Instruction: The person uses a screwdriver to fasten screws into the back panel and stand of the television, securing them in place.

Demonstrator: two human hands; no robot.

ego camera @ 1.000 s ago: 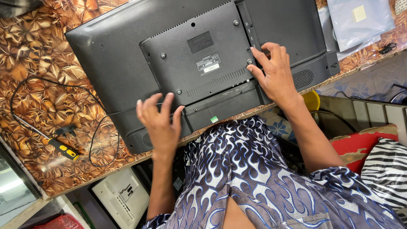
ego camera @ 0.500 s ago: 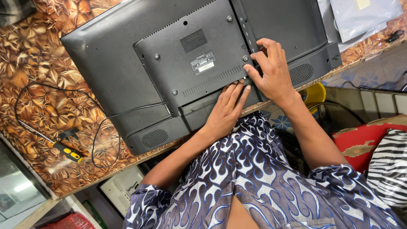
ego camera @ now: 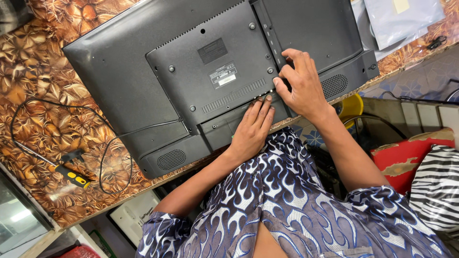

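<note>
A dark grey flat-screen television [ego camera: 143,81] lies face down on a brown leaf-patterned table [ego camera: 38,110], its back cover up. My left hand [ego camera: 253,126] rests flat on the lower edge of the back cover, fingers together and pointing at the raised centre panel [ego camera: 210,67]. My right hand [ego camera: 299,83] presses on the panel's right side, fingers curled against a narrow vertical strip of ports. Neither hand holds a tool.
A yellow-and-black handled screwdriver [ego camera: 71,176] lies on the table at the left, beside a looping black cable [ego camera: 110,157]. A grey plastic bag [ego camera: 401,19] sits at the top right. Below the table edge are a yellow object [ego camera: 353,106], a red cushion and zebra-striped fabric.
My left hand has moved right from the television's lower left edge to the lower middle, beside my right hand. The right hand has stayed on the panel's side.
</note>
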